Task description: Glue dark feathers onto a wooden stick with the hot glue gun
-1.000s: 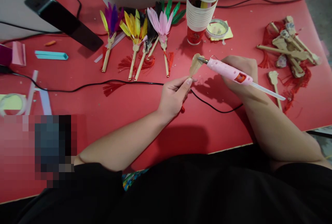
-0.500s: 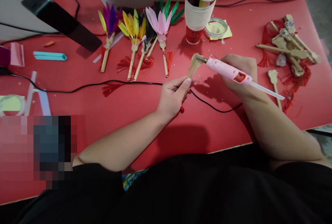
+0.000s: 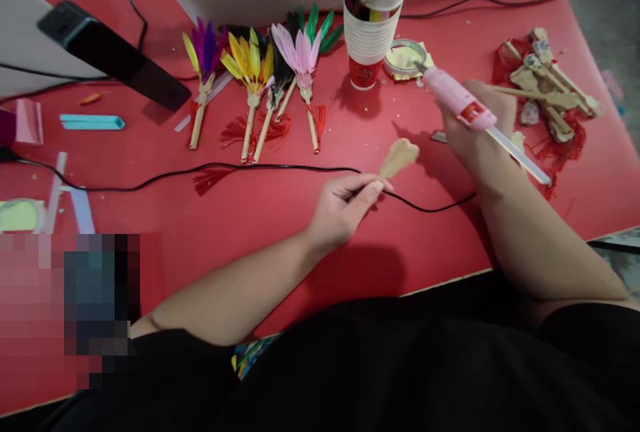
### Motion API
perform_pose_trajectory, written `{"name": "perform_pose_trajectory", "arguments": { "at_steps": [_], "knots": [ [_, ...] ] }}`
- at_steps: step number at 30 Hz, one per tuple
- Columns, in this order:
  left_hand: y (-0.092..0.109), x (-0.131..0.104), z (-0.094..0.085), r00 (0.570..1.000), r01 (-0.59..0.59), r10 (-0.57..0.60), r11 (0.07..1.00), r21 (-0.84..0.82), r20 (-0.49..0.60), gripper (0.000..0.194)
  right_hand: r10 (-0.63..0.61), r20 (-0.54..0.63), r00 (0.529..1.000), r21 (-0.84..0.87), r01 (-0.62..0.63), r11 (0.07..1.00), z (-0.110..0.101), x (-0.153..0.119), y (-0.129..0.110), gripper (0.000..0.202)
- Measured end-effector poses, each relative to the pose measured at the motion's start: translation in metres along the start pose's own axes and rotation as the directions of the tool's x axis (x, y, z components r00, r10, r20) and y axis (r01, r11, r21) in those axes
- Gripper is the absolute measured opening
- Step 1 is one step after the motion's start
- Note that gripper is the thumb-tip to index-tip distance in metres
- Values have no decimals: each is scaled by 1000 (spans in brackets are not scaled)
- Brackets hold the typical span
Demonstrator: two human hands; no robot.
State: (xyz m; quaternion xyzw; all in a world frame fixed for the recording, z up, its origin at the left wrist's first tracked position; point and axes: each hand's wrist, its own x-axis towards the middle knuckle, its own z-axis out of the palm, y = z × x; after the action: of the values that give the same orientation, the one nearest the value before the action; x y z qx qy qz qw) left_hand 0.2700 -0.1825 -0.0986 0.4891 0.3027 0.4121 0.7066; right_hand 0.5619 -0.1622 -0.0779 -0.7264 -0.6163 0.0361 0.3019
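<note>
Between thumb and fingers, my left hand (image 3: 345,209) pinches the narrow part of a small wooden fan-shaped piece (image 3: 399,157), its wide end pointing up and right. My right hand (image 3: 480,119) is wrapped round a pink glue gun (image 3: 460,100), a clear glue stick (image 3: 517,154) jutting from its back end. The gun's metal nozzle points up-left near a roll of tape (image 3: 406,57) lying on yellow paper, apart from the wooden piece. Several feathered wooden handles with red tassels, among them a pink-feathered one (image 3: 303,62), lie up and left of my left hand.
A stack of paper cups (image 3: 371,39) stands at the back. Wooden pieces with red tassels (image 3: 547,89) are heaped at right. A black cable (image 3: 280,167) crosses the red table (image 3: 240,225). A black upright device (image 3: 115,52) and a turquoise bar (image 3: 93,122) are at left.
My right hand has drawn the glue gun up and right, away from the wooden piece. My left hand has shifted right and slightly down, turning the piece so its wide end leans right.
</note>
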Motion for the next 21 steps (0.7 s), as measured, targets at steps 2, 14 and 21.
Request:
{"name": "perform_pose_trajectory", "arguments": {
  "at_steps": [2,14,21],
  "knots": [
    [-2,4,-3,997,35,-38,999,-37,-63,54,23,-118,993,-49,-29,998,-12,-1,-7,42],
    [0,15,-8,989,71,-83,993,-98,-125,53,-286,-65,956,262,293,919,-30,-22,-27,32],
    [0,15,-8,993,54,-67,990,-128,-100,54,-433,-55,900,279,430,858,-32,-22,-27,13]
  ]
}}
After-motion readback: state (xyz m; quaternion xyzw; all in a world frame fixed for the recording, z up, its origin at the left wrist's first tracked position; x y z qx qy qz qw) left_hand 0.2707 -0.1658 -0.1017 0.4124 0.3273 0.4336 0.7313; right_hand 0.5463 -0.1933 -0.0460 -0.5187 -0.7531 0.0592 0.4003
